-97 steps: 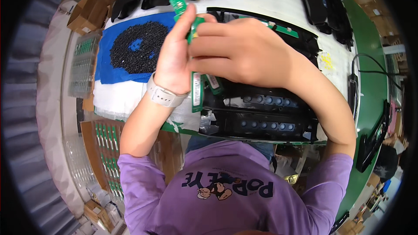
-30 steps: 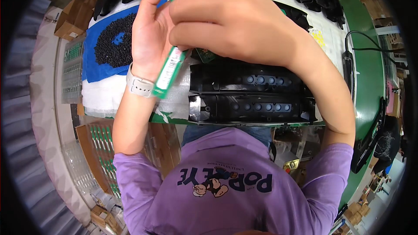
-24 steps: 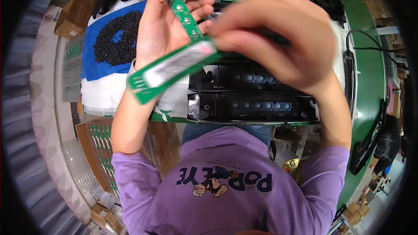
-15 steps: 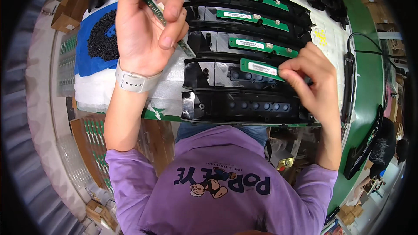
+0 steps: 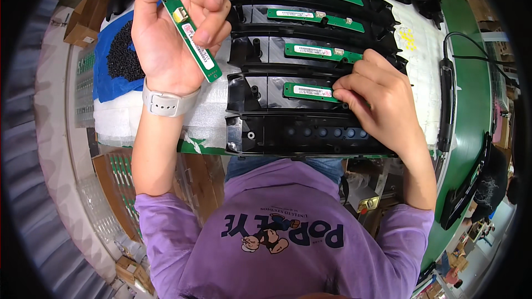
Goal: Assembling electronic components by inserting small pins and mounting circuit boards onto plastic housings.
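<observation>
On white bench top [image 5: 388,27], I see stack of black plastic housings [image 5: 310,133] laid in rows, largest thing in view; upper three each carry green circuit strip. Blue sheet [image 5: 105,83] with heap of black screws [image 5: 123,55] at far left. My right hand [image 5: 382,105] presses fingertips on right end of green board [image 5: 310,91] seated in fourth housing, fingers curled down. My left hand [image 5: 172,33], raised, pinches spare green board [image 5: 188,27] between thumb and fingers, strip tilted.
</observation>
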`<move>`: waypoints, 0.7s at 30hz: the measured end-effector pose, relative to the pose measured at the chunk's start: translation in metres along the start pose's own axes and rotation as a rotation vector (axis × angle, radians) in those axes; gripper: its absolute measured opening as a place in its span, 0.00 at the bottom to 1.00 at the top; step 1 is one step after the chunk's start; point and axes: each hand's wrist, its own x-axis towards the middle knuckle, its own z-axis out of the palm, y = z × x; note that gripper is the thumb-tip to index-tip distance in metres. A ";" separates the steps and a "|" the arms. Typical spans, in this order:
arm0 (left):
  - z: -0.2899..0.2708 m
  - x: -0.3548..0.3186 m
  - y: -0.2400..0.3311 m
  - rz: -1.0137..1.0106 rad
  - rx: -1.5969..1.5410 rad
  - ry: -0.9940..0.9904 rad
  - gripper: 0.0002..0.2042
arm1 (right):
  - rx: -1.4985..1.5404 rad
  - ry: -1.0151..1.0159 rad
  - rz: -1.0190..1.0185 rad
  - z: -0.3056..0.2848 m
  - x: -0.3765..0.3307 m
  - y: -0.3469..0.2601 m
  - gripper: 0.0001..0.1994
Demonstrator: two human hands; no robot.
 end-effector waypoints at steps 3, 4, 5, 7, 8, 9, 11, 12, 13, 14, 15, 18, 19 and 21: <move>-0.001 0.000 0.000 0.000 -0.001 0.012 0.23 | -0.012 0.002 0.003 -0.003 0.004 -0.002 0.04; -0.001 0.001 0.001 -0.001 -0.002 0.012 0.23 | -0.012 0.001 0.004 -0.003 0.006 -0.002 0.04; 0.000 0.001 0.001 0.001 0.003 0.022 0.22 | -0.027 -0.015 -0.005 -0.003 0.007 -0.002 0.04; 0.000 0.002 0.001 -0.001 0.008 0.034 0.22 | -0.038 -0.032 -0.011 -0.003 0.008 0.000 0.04; 0.001 0.003 0.002 0.003 0.014 0.034 0.22 | -0.029 -0.048 -0.002 -0.003 0.008 0.000 0.04; 0.001 0.002 0.002 0.008 0.019 0.036 0.22 | -0.019 -0.066 0.005 -0.002 0.009 0.001 0.04; 0.003 0.001 0.003 0.013 0.023 0.052 0.22 | 0.000 -0.072 0.006 -0.003 0.010 0.001 0.04; 0.004 0.000 0.003 0.019 0.031 0.068 0.22 | 0.019 -0.074 0.004 -0.002 0.010 0.001 0.04; 0.004 0.000 0.002 0.025 0.035 0.055 0.22 | 0.023 -0.072 -0.005 -0.003 0.011 0.001 0.04; 0.004 0.001 0.001 0.033 0.040 0.042 0.22 | 0.029 -0.089 0.000 -0.003 0.011 0.001 0.04; 0.001 0.001 0.001 0.027 0.019 0.009 0.22 | 0.035 -0.104 0.000 -0.004 0.013 0.000 0.04; 0.003 0.001 -0.003 0.062 0.018 0.107 0.22 | 0.044 -0.184 -0.026 -0.011 0.016 -0.001 0.04; -0.003 0.000 -0.003 0.050 0.005 0.061 0.21 | 0.065 -0.255 -0.038 -0.016 0.019 0.000 0.03; -0.003 -0.001 -0.005 0.057 -0.014 0.086 0.21 | 0.012 -0.221 -0.098 -0.024 0.033 -0.006 0.03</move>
